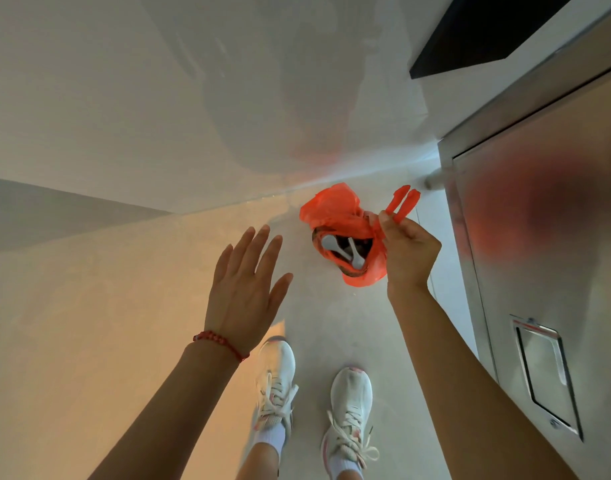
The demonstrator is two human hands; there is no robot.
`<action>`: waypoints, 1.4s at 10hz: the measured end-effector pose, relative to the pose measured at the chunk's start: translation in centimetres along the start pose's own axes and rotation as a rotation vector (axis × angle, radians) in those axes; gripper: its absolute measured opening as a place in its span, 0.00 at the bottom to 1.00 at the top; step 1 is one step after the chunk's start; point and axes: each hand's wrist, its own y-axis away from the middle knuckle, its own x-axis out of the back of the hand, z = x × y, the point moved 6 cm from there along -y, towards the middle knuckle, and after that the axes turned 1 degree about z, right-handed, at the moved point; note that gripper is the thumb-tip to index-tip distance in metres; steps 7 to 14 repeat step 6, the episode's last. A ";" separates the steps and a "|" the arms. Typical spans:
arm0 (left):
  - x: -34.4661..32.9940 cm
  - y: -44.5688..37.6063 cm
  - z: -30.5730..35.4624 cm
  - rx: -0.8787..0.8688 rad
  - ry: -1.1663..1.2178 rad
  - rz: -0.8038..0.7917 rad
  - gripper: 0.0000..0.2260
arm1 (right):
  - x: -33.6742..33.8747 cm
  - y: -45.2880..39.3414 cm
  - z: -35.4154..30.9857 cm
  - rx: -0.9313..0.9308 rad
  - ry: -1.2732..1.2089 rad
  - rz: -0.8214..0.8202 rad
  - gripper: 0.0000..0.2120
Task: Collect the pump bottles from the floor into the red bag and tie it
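Reaching forward, left hand [243, 292] is empty, fingers [259, 247] spread flat. Right of those fingertips sits the thin red plastic bag [335, 220] on pale floor [89, 306], mouth open, 2 grey pump heads [338, 251] inside. Right hand [408, 254] pinches 1 handle strip [402, 202]. Film looks soft, light, tearable; grab the loose far handle. Steel door [539, 237] crowds right.

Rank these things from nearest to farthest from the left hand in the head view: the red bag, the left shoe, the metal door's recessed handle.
From the left hand:
1. Left shoe, just below the wrist.
2. Red bag, to the right, held by the right hand.
3. Recessed handle, far right on the metal door.
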 end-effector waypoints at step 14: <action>0.6 0.9 1.8 -0.005 0.031 -0.003 0.30 | 3.3 2.3 0.6 0.012 0.093 0.057 0.10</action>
